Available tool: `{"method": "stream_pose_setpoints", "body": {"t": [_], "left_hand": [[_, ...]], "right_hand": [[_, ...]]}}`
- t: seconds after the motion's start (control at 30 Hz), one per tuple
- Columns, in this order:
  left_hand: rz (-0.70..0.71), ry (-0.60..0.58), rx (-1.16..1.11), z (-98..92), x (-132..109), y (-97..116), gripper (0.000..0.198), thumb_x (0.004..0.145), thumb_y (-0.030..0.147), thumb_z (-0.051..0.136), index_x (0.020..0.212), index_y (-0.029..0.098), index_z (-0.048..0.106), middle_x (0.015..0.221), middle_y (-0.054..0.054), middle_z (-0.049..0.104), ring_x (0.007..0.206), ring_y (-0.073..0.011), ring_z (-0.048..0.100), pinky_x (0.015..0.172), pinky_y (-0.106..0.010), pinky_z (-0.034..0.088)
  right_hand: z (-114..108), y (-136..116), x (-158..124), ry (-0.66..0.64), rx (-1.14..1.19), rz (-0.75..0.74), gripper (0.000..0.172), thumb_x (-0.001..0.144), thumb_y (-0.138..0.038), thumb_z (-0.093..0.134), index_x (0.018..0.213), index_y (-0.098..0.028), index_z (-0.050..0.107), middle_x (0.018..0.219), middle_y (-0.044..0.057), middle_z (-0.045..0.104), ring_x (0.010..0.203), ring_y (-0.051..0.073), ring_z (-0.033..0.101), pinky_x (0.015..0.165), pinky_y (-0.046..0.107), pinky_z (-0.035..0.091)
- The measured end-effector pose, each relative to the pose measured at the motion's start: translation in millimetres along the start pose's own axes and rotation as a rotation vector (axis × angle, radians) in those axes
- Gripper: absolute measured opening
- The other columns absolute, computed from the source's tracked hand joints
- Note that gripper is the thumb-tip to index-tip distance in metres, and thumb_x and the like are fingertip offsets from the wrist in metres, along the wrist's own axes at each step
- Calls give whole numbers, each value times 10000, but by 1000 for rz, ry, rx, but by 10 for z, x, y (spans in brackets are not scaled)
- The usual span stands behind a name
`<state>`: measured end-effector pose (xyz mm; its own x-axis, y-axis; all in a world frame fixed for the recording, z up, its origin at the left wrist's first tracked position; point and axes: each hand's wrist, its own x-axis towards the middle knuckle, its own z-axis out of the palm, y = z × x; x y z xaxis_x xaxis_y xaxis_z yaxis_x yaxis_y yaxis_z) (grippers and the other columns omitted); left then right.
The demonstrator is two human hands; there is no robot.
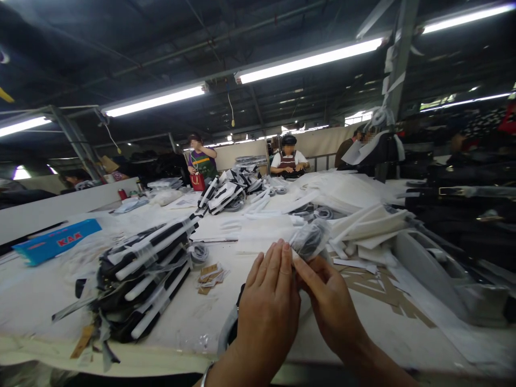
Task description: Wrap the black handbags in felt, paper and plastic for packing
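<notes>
A dark bundle wrapped in clear plastic film (310, 237) rises at my fingertips, over the middle of the table. It looks like a rolled strap, though the film blurs it. My left hand (268, 301) has its fingers straight and pressed together against the bundle's near left side. From the right, my right hand (328, 295) pinches the lower end of the film between thumb and forefinger, with its other fingers curled behind. Beneath my left wrist a grey and black curved edge (226, 329) shows, mostly hidden by the hand.
To the left lies a stack of black straps with white wrapping (149, 279), beside brown card pieces (209, 275). A blue KAM packet (58, 242) is farther left. White foam sheets (366, 228) and a grey tray-like object (439, 269) lie right. Co-workers stay across the table.
</notes>
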<state>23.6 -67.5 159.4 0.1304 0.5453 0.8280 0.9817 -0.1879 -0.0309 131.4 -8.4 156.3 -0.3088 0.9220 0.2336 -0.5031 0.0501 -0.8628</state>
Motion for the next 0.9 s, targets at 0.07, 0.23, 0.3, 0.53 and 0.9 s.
{"method": "stream_pose_setpoints", "body": {"t": [0.07,0.23,0.3,0.53,0.9], "left_hand": [[-110,-96,-252,-92,52,-75,425,959,210,513,1374,126,551,1386,-119,609,1273,-245,585,1108,-396,442],[-467,-277,-749,-256,259,-308,253,923,374,624,1124,243,704,1143,-24,736,1105,-208,666,993,-313,503],[-487,-315,-822,-251,319,-341,231,891,374,663,1072,234,696,1113,-20,730,1096,-212,656,999,-313,482],[-737,-346,-1058,-140,331,-306,320,853,458,684,1034,198,635,982,-42,719,965,-211,669,842,-273,514],[-940,-316,-1087,-44,229,-554,499,742,569,762,1076,220,639,938,-24,729,814,-187,679,658,-203,536]], "right_hand": [[-20,-15,6,-1,-16,-11,218,789,-420,780,817,-214,716,729,-10,653,725,156,613,782,275,541],[-71,-87,37,-114,-143,-63,218,840,-421,720,939,-228,746,827,18,704,844,201,658,868,315,536],[-73,-120,47,-141,-215,-110,214,866,-417,694,968,-237,749,859,20,711,877,203,663,860,311,534],[-258,-253,128,-207,-673,-330,242,933,-405,612,948,-224,772,953,37,716,963,190,657,884,304,516],[-3225,-1023,523,628,-1604,-12,219,833,-313,623,754,-150,746,1329,202,610,1352,407,449,1141,535,316]]}}
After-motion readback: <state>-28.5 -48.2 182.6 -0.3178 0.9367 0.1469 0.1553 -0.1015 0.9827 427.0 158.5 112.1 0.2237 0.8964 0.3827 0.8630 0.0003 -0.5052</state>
